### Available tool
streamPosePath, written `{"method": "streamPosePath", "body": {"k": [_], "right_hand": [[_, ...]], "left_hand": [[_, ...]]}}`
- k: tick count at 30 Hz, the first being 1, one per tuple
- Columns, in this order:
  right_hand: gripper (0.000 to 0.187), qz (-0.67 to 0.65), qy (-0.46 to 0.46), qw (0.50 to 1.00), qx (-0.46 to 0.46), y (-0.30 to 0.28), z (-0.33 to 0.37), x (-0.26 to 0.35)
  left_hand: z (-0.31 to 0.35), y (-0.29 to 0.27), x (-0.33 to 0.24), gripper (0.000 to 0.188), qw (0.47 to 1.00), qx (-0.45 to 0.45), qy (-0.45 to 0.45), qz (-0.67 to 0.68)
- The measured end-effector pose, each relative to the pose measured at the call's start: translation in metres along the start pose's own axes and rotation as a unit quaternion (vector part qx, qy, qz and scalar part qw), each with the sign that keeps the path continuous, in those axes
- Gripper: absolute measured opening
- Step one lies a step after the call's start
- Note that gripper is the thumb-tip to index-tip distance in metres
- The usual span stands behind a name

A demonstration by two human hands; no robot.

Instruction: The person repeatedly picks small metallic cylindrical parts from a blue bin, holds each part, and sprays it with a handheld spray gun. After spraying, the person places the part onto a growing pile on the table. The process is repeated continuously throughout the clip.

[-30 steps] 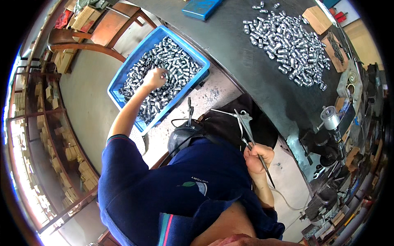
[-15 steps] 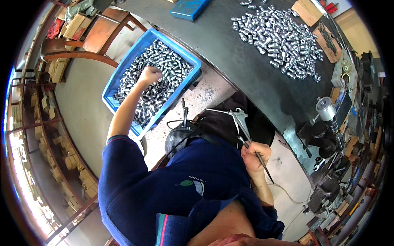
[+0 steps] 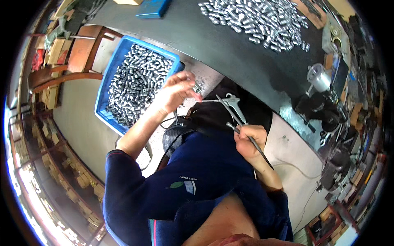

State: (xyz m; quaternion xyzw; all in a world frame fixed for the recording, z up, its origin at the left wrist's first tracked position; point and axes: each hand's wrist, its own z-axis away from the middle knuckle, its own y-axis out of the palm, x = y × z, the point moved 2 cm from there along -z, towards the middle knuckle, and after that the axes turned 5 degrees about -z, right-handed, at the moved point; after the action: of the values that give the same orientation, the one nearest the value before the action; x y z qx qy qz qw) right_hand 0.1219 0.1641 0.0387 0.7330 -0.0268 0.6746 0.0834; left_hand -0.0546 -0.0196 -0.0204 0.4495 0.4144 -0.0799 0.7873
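My left hand (image 3: 177, 91) is raised beside the blue bin, with thumb and fingers closed on a small silver metal fitting (image 3: 197, 87). My right hand (image 3: 251, 140) is wrapped round a slim dark rod-like tool (image 3: 257, 148), its tapered tail pointing down toward me. Just beyond those fingers a silver air blow gun (image 3: 234, 107) lies over my dark-clad lap, its thin nozzle pointing toward my left hand. Whether the right hand also holds the gun's handle I cannot tell. Many similar metal fittings (image 3: 137, 82) fill the blue plastic bin (image 3: 99, 97) at my left.
On the dark workbench (image 3: 230, 53) lies a big heap of silver fittings (image 3: 258, 20), with a blue box (image 3: 152, 8) farther left. A silver cylindrical device (image 3: 319, 78) stands at the right. A wooden chair (image 3: 84, 49) is beyond the bin; shelves (image 3: 53, 156) line the left.
My left hand has come out of the bin and moved right, now with a fitting in it. The view has shifted, and my right hand keeps its hold on the tool.
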Motion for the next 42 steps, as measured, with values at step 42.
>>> {"method": "streamPosePath", "body": {"k": [42], "right_hand": [[0.024,-0.04,-0.119,0.991,0.043,-0.003,0.003,0.018]], "left_hand": [[-0.012,0.05,0.003,0.023,0.729,-0.068,0.172,-0.659]]}}
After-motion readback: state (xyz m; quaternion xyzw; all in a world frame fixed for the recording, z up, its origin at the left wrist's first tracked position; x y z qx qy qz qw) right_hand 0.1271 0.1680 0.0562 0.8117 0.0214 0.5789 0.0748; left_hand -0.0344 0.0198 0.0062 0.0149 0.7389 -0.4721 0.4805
